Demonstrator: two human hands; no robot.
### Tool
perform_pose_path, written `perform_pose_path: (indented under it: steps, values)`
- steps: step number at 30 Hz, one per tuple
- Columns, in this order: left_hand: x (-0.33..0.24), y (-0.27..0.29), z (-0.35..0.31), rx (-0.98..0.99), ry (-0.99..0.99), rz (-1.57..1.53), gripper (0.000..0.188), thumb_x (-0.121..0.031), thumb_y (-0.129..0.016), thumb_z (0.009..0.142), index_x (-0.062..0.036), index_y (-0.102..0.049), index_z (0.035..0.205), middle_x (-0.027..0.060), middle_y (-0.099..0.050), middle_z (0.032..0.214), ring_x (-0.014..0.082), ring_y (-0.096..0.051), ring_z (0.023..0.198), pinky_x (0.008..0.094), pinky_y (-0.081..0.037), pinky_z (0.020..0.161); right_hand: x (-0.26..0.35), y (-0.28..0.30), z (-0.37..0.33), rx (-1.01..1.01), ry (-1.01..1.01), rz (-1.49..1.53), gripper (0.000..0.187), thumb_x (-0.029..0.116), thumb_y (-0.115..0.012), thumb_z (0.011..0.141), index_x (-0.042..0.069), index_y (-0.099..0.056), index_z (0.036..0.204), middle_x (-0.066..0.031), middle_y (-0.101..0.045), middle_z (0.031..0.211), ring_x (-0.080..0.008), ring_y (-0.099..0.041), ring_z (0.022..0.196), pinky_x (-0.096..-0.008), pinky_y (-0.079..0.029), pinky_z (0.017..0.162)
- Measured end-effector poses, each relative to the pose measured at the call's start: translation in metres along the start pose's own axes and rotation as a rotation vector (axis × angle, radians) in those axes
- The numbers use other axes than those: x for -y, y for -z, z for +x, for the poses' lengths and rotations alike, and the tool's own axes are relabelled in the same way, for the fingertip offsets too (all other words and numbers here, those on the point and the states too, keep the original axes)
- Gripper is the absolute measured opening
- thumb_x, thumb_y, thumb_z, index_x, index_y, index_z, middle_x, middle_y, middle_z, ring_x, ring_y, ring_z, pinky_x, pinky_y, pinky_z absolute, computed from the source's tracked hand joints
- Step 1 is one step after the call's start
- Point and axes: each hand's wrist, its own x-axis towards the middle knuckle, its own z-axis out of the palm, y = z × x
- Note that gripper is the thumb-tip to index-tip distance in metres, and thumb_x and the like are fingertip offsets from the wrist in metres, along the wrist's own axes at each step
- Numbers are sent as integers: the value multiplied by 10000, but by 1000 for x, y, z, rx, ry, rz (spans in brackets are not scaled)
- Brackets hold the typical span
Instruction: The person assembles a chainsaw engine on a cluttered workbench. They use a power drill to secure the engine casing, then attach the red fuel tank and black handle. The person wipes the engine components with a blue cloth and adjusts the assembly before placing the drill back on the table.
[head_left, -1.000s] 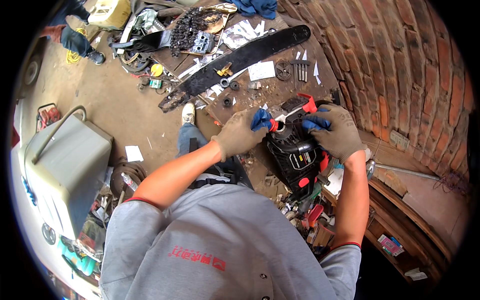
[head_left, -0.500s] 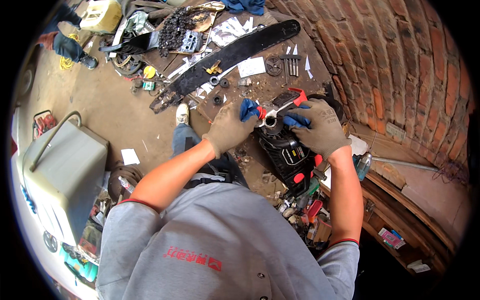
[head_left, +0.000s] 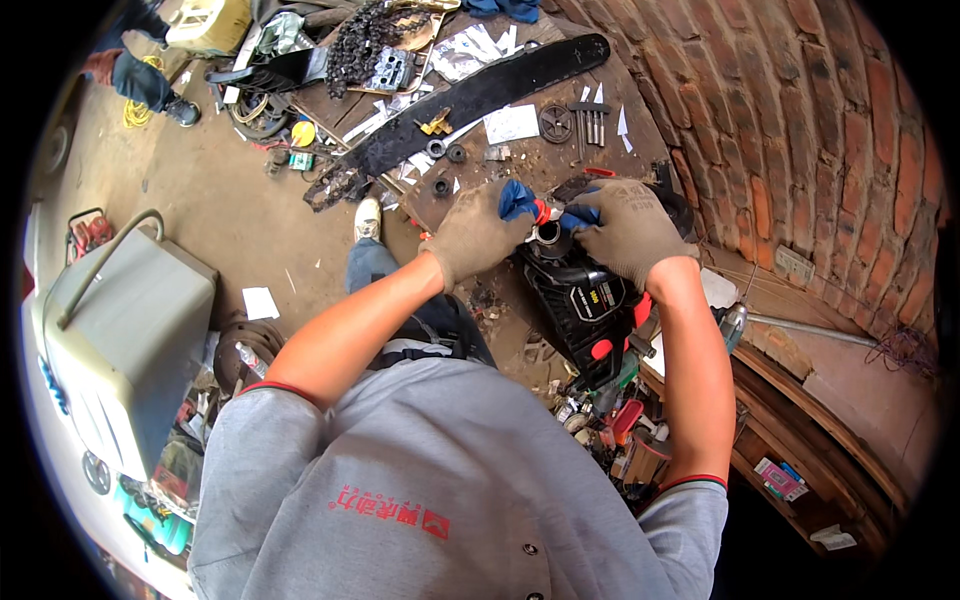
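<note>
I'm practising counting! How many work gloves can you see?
2: one on the left hand, one on the right hand, both at the black-and-red machine. Others may be hidden.

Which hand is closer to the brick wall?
Right. The right hand is on the side toward the brick wall; the left hand is farther away, across to the left.

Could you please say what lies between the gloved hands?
The head view shows a red piece at the left hand and, lower, a round opening in the black machine.
</note>
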Motion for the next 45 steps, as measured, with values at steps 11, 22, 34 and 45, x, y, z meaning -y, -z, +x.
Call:
perform_pose_path:
  steps: [11,22,34,45]
  values:
    - [34,-17,-5,65,233,-341,376,-309,-630,865,42,-640,1001,256,-679,847,379,-682,810,472,-512,775,9,-14,-17,-181,95,-113,260,184,-693,777,81,-741,1011,-166,-693,966,-387,-629,956,-461,-498,879]
    - [35,-12,-5,91,271,-451,346,-290,-635,891,39,-648,998,195,-692,818,293,-695,755,421,-536,723,13,11,12,120,-67,-2,290,236,-651,818,3,-731,971,-249,-693,1008,-390,-658,1023,-448,-504,908]
    - [27,5,-13,69,-172,-5,348,-204,-609,882,-9,-564,1166,260,-648,1087,454,-597,1059,504,-464,941,18,22,6,182,-101,-63,248,191,-654,791,40,-736,970,-217,-694,982,-382,-650,996,-442,-502,888]
    - [41,7,-42,184,-194,-73,419,-138,-610,876,-18,-535,1270,238,-626,1131,414,-607,1077,475,-477,946,21,15,-30,-91,-35,-135,278,219,-670,782,90,-744,1017,-167,-684,1003,-373,-613,1005,-459,-468,928]
